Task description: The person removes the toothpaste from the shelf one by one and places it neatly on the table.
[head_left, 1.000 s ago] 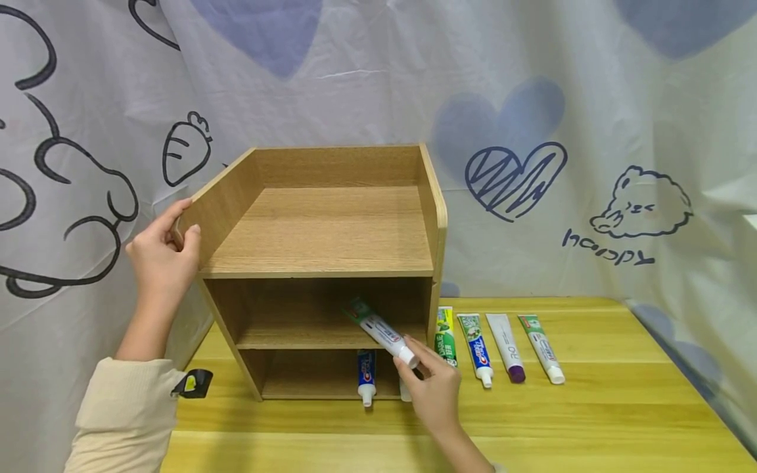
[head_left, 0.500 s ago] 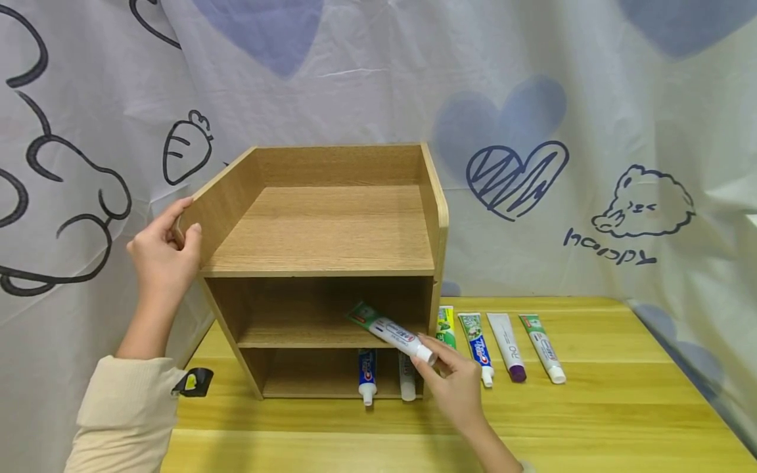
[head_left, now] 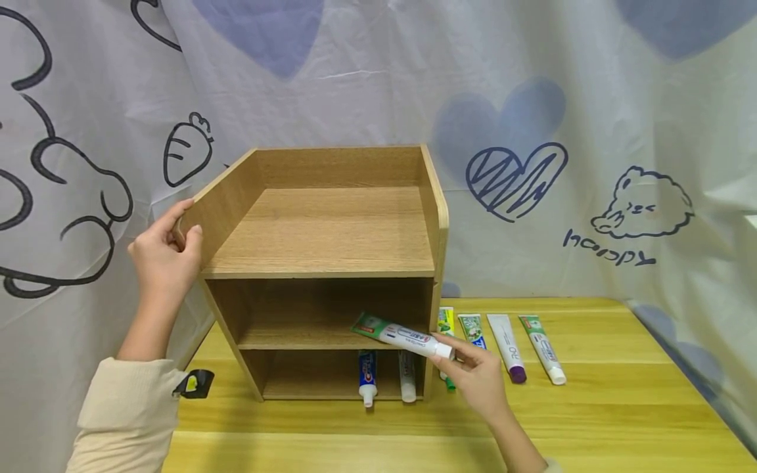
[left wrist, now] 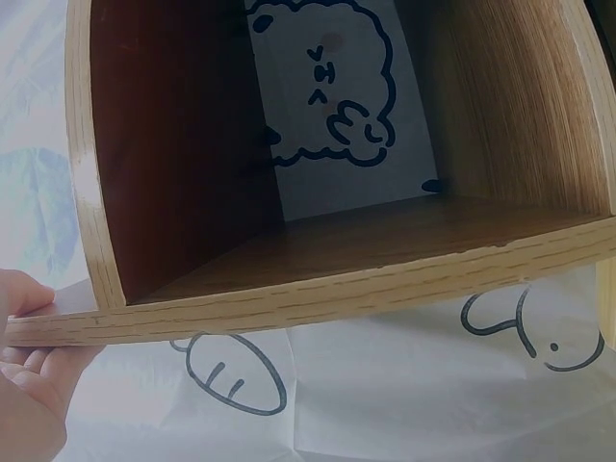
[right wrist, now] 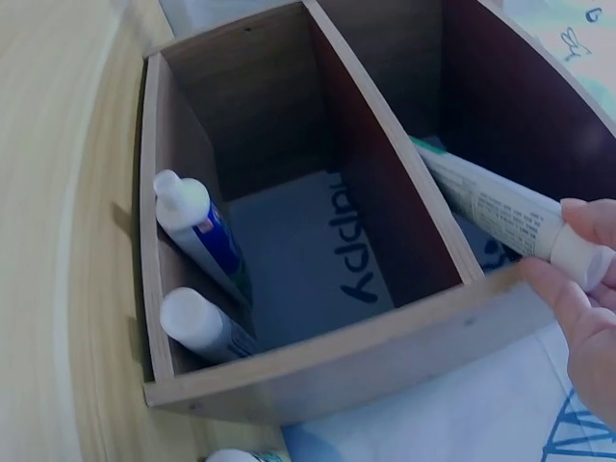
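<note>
A wooden desktop shelf (head_left: 322,230) has an open top and two compartments below. My left hand (head_left: 165,256) grips the edge of its left side panel, thumb and fingers on either side of the board in the left wrist view. With my right hand (head_left: 479,381) I pinch a green-and-white toothpaste tube (head_left: 403,336) by its white cap end. That tube lies slanted at the mouth of the middle compartment, green end inside, cap end out toward the right panel. In the bottom compartment, a blue toothpaste tube (head_left: 367,374) and a white tube (head_left: 407,378) lie with caps facing out.
Right of the shelf, several toothpaste tubes lie on the yellow wooden table (head_left: 621,407): a yellow-green one (head_left: 446,320), a green-blue one (head_left: 472,327), a white one with purple cap (head_left: 505,345) and a green-white one (head_left: 541,347). A printed curtain (head_left: 367,79) hangs behind.
My right hand has moved right and slightly down, swinging the tube's cap end rightward so the tube lies flatter. The white tube below has come into view. My left hand stays put.
</note>
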`<state>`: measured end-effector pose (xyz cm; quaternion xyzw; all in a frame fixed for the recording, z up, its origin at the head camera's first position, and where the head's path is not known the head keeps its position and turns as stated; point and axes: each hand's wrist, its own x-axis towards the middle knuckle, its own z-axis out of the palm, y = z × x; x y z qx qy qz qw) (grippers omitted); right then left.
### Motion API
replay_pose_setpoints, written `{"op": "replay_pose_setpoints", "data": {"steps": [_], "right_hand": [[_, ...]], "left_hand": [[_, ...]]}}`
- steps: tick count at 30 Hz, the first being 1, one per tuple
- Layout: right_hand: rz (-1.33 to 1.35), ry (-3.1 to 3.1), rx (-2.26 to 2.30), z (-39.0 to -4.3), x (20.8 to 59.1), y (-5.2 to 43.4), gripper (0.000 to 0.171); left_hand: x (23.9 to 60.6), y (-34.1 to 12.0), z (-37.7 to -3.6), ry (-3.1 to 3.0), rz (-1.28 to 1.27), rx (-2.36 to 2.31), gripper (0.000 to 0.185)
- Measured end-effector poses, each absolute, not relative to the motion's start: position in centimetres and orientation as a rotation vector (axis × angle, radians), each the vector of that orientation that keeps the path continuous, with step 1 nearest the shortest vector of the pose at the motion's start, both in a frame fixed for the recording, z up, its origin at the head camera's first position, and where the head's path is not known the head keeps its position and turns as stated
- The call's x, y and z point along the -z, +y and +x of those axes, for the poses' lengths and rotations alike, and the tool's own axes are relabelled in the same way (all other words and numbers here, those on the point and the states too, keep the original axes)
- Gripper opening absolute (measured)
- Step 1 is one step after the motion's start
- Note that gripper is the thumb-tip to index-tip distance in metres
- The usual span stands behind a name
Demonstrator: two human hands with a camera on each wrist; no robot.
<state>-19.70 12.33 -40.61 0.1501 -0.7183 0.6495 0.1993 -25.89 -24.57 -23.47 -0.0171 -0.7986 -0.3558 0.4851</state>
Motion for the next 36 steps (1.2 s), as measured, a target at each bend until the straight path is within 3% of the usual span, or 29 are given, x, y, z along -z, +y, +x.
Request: {"op": "replay_pose_setpoints", "data": {"steps": [6,36], "right_hand": [[0.523,-2.012,-1.796,-19.8,40.4,13.7,0.03],[0.537,-2.16,-1.909,-19.4,39.1,19.5,0.028]], "left_hand": [[23.5,-24.6,-25.8,-1.947,-0.041,0.856,0.035],[23.4,-24.6,-25.7,-1.953,-0.042,0.861,0.036]]}}
